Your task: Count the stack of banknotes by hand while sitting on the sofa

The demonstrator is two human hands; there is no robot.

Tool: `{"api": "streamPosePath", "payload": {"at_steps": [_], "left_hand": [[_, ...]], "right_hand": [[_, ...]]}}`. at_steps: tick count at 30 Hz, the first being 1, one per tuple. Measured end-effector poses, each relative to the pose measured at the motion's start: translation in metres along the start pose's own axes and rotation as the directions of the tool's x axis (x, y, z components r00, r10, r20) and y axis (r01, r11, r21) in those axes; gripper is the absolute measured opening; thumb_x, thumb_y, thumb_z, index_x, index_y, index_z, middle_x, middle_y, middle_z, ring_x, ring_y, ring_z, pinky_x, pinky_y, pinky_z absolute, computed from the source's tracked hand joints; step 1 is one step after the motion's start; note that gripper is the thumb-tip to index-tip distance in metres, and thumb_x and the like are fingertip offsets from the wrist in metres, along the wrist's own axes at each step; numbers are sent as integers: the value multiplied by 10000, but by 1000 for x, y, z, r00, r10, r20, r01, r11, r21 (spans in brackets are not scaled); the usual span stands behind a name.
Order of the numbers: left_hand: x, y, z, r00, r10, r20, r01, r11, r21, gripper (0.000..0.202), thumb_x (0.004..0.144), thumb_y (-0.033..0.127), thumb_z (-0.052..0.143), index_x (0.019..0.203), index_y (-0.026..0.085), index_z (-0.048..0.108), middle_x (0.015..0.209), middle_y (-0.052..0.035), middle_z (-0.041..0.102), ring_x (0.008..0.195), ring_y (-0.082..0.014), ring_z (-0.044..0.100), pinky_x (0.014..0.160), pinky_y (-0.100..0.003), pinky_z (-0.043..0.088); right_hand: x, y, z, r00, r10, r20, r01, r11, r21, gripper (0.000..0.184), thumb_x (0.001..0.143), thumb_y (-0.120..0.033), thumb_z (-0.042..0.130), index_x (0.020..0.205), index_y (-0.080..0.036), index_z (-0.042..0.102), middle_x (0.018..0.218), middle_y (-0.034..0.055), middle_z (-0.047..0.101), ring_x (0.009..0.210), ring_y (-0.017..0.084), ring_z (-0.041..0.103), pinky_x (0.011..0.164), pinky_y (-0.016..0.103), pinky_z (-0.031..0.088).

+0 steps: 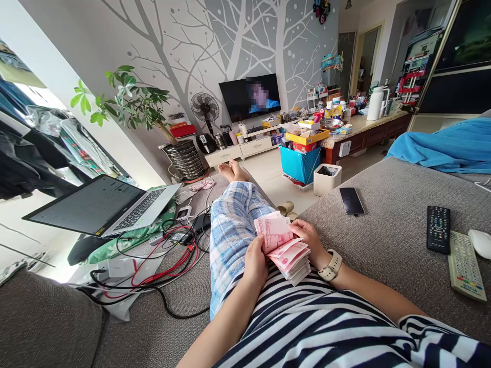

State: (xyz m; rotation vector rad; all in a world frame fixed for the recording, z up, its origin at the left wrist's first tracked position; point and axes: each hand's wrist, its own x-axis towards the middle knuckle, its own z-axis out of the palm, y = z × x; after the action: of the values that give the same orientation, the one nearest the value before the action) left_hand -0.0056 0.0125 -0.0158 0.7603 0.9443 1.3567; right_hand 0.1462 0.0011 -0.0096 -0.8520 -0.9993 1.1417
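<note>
A thick stack of pink banknotes [291,258] is held above my lap, in front of my striped shirt. My left hand [256,260] is closed on its left side, with the thumb over the notes. From the right, my right hand [310,239] grips the far side of the stack, and some of its fingers are hidden behind the notes. Several notes at the top are folded up and fanned apart, while the lower ones hang in a loose bundle towards me. A pale watch [331,266] is on my right wrist. Checked trousers [230,225] cover my outstretched legs.
On the grey sofa [383,245] to my right lie a phone [352,201], a black remote [438,229], a pale remote [467,266] and a white mouse [480,243]. Tangled cables [172,263] and an open laptop [115,207] are on my left. A bin [327,180] stands beyond the sofa.
</note>
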Motion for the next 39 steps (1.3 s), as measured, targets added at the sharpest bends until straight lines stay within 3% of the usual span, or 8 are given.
{"api": "streamPosePath", "payload": {"at_steps": [9,19,25,34,39], "left_hand": [[-3,3,4,1000,9,-25,-9,1000,0,169,671,319,664,662,153,628,639,14,620,579,-121,519,627,-259,434],[-4,6,6,1000,12,-2,-12,1000,7,136,648,280,658,688,150,654,668,-1,649,596,-134,553,636,-271,460],[-8,9,10,1000,-20,2,20,998,-51,134,653,286,683,688,157,668,665,-8,663,622,-150,590,667,-286,483],[-12,13,12,994,-78,76,82,996,-46,202,610,249,735,785,159,690,728,-31,706,633,-160,627,677,-300,499],[-13,12,11,993,-87,85,91,995,-49,229,596,246,753,787,141,681,739,-46,711,647,-160,635,703,-306,497]], "right_hand": [[1,0,-1,1000,-17,0,17,1000,-12,301,735,-406,655,591,-185,510,547,-39,448,514,106,357,508,262,271],[1,2,-1,1000,-8,18,7,999,54,293,745,-409,660,619,-191,511,500,-59,393,461,90,299,466,252,213],[4,9,0,995,-79,63,73,993,90,326,825,-448,580,630,-191,536,461,-39,469,444,99,349,495,263,267],[7,10,-3,999,-46,-22,46,999,16,285,738,-426,681,714,-194,516,563,-50,470,516,106,394,511,257,290],[7,13,-4,999,-35,13,35,999,13,312,747,-446,655,651,-193,499,548,-53,408,499,102,332,482,260,244]]}}
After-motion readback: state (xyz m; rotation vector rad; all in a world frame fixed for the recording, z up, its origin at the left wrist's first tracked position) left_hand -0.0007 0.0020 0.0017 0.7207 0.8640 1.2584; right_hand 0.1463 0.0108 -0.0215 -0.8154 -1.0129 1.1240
